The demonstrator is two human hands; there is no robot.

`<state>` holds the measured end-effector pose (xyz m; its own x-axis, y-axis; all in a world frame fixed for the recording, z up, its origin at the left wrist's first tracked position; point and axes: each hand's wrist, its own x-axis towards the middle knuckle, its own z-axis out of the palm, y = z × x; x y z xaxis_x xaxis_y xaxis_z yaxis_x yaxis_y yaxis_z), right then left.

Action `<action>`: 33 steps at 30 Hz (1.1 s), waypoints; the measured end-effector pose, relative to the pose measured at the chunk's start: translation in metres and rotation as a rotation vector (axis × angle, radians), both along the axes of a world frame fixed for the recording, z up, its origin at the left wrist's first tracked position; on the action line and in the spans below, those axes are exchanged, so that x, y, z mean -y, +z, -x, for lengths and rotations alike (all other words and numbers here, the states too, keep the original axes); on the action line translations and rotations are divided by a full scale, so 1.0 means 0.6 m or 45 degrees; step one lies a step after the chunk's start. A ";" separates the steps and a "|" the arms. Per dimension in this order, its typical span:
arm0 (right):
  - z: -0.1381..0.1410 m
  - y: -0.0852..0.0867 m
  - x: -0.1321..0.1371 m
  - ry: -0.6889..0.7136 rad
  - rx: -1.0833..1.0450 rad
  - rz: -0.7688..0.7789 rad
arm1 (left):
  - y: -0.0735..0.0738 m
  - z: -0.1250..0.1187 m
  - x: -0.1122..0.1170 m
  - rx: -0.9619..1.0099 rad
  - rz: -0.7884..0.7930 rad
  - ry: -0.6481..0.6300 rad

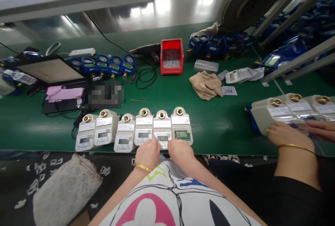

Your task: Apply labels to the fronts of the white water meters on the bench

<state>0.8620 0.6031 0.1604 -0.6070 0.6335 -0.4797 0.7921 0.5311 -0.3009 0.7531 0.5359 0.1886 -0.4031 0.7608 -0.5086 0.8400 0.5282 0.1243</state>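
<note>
My left hand (148, 151) and my right hand (181, 151) are side by side at the table's front edge. Between them, their closed fingertips pinch the two sides of a white face panel (163, 144). It lies, slightly tilted, at the lower front of a cream meter (162, 124) with a brass port on top. To its right, another meter (180, 119) shows a bare green circuit board (186, 136) around its display. Left of my hands stand several similar meters (124, 128) with white panels over their fronts. My fingertips partly hide the panel's edges.
A red bin (163, 68) of small parts stands at the back, beside a power tool (146, 49). Tweezers (138, 99), a beige cloth (206, 84) and a laptop (52, 70) lie on the green table (222, 128). At right, a co-worker's hands (290, 137) touch other meters.
</note>
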 end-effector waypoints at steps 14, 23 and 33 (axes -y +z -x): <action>-0.015 -0.013 -0.009 -0.279 -0.280 0.374 | -0.011 0.018 -0.009 0.213 -0.107 0.250; -0.008 -0.012 -0.012 -0.389 -0.428 0.285 | 0.006 0.022 -0.014 0.241 -0.109 0.162; -0.031 -0.040 -0.010 -0.399 -0.551 0.599 | 0.016 0.005 -0.016 0.242 -0.287 0.253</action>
